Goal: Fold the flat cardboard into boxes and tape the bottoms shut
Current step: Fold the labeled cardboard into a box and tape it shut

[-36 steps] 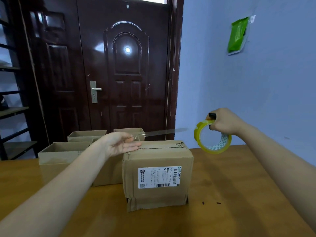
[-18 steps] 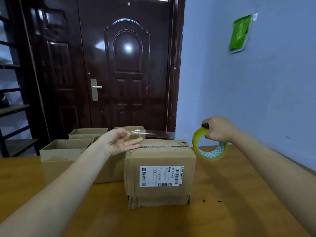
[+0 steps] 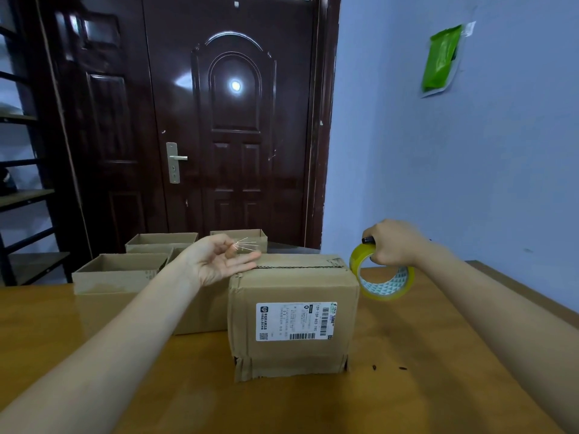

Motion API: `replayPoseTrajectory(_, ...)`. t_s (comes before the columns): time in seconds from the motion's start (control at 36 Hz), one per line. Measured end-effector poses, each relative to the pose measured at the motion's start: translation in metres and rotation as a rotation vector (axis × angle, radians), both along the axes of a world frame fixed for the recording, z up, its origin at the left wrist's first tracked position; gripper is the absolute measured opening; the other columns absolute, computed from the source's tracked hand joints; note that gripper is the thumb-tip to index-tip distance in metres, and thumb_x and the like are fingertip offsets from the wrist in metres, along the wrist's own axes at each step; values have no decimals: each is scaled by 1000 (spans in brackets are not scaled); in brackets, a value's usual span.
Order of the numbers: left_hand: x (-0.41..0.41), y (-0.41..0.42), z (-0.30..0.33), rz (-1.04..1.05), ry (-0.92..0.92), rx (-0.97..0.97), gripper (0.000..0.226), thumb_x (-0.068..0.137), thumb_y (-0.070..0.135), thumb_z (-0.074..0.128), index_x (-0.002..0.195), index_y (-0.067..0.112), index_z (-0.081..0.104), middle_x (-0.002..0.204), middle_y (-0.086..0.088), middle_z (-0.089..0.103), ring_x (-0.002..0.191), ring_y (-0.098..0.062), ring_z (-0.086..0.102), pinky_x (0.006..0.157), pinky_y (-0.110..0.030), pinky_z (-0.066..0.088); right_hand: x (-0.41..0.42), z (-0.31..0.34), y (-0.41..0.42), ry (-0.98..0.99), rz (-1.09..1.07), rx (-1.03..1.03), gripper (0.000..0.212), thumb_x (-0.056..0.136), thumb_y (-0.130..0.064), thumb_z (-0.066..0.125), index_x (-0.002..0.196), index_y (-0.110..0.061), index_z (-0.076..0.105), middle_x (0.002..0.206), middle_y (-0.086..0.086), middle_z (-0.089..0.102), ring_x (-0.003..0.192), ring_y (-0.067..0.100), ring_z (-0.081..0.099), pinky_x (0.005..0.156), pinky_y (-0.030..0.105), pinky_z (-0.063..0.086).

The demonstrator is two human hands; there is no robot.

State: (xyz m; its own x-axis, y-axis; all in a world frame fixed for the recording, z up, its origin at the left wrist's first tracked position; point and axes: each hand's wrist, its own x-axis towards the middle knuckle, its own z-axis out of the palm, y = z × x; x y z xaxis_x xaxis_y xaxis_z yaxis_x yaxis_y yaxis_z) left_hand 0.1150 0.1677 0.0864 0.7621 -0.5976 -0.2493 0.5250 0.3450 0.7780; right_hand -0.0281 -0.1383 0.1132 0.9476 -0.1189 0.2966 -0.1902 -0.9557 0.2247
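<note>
Cardboard box [image 3: 294, 314] is sitting centre frame on the wooden table [image 3: 423, 386], closed flaps facing up, seam running left to right across the top. White shipping label [image 3: 296, 321] with barcodes is facing the camera. Bottom front edge is looking crumpled.

Head view, left side: left hand [image 3: 219, 261] is hovering palm-up over the box's top left corner, fingers mostly straight and pointing right, fingertips sitting just above the seam. Thumb and forefinger are pinching a short scrap of clear tape [image 3: 246, 244], which is catching the light as thin white streaks. Cannot tell whether the scrap is touching the box.

Right side: right hand [image 3: 391, 242] is gripping the tape roll [image 3: 382, 274] from above, fingers curled round the upper rim. Roll is yellow-tinted clear tape on a white patterned core, standing on edge, hanging just beside the box's top right corner and above the table. Cannot tell if it is touching the box.

Mid-left: four open-top boxes are sitting behind and left of the main box. Nearest one [image 3: 119, 270] is at the left, another is hiding behind the left forearm, and two more [image 3: 161, 241] [image 3: 250, 238] are standing at the far table edge.

Background: dark brown door [image 3: 232, 120] with silver handle [image 3: 174, 162] is filling upper centre. Dark shelving [image 3: 22, 195] is running down the left edge. Green packet [image 3: 441, 57] is hanging on the blue wall [image 3: 470, 167], upper right. Two small dark specks [image 3: 388, 368] are lying on the table, lower right of the box.
</note>
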Motion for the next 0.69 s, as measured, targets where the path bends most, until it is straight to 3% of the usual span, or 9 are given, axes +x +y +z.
replayPoseTrajectory(0.25,4,1,-2,-11,27,-12,28,89,-6,46,113,7,40,99,-17,60,72,-53,66,52,-62,52,2,-6,1,24,-11,-32,16,72,-16,60,67,-11,46,57,1,41,57,20,39,46,24,22)
replayPoseTrajectory(0.36,5,1,-3,-16,29,-24,23,89,-5,46,108,6,41,120,-19,55,73,-52,66,52,-62,53,3,-10,2,35,-5,-65,13,75,-22,61,78,-9,58,65,3,50,64,21,46,46,24,24)
replayPoseTrajectory(0.58,-6,0,-2,23,-25,13,6,93,-5,44,96,-2,48,80,-33,66,64,-44,69,60,-46,57,4,-10,4,56,-3,-110,12,75,-21,60,78,-11,58,64,1,49,65,23,48,46,25,26)
replayPoseTrajectory(0.69,-7,0,-2,46,-111,79,9,94,-3,45,88,0,50,69,-24,68,60,-36,70,51,-37,59,2,-7,8,82,2,-124,28,78,-23,60,62,-23,37,58,-5,38,65,21,44,46,24,24)
